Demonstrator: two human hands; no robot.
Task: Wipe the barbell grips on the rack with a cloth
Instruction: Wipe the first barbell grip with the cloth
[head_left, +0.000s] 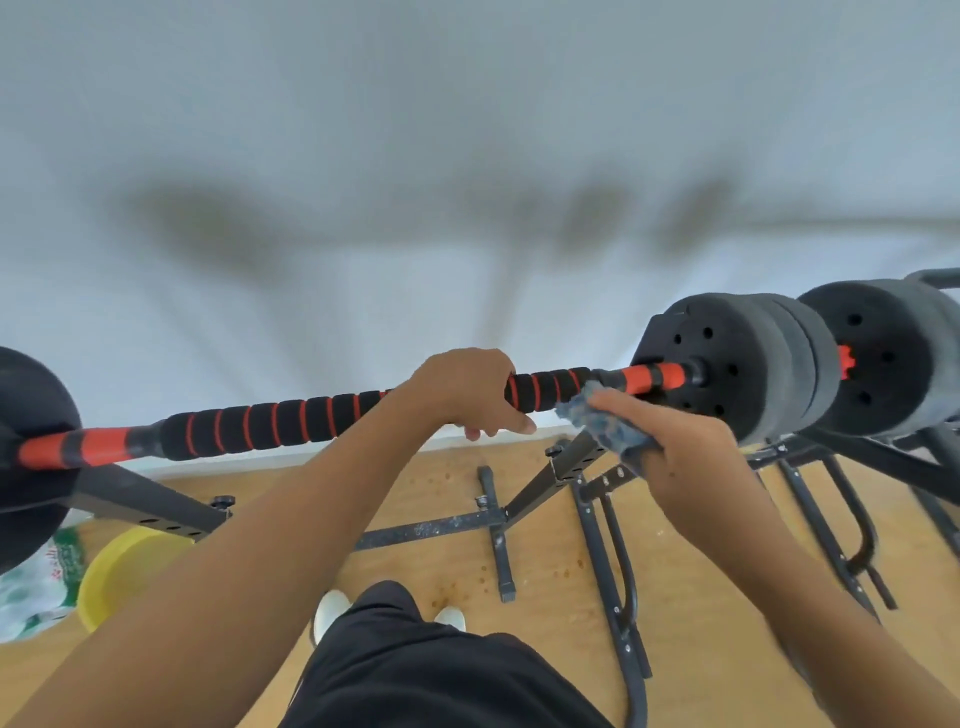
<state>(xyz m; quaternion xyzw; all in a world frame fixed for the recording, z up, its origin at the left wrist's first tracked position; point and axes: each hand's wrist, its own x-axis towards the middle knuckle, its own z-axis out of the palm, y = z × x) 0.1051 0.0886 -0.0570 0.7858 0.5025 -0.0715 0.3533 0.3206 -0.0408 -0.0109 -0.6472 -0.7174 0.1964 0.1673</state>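
— How are your arms set?

— Both reach forward and up from my body, bare to the elbow. My left hand (465, 387) lies over the top of the barbell (291, 418), wrist bent, fingers draped down the near side and loosely curled round its foam grip (545, 387). My right hand (685, 447) sits just right of it, a little lower, index finger stretched toward the bar.

— What do you feel there?

— The grip is black ribbed foam with thin orange rings, a long soft cylinder. The cloth (602, 423) is blue-grey, nubbly, bunched up; my right fingers clutch it and its upper edge touches the bar where foam ends and the smooth orange sleeve (652, 376) begins.

— And beyond your hands?

— The bar lies across a black steel rack (550, 475) with holed uprights, standing on a wooden floor (561, 561). Round black weight plates (727, 364), matte and pierced with small holes, sit at the right end, against a white wall (467, 130).
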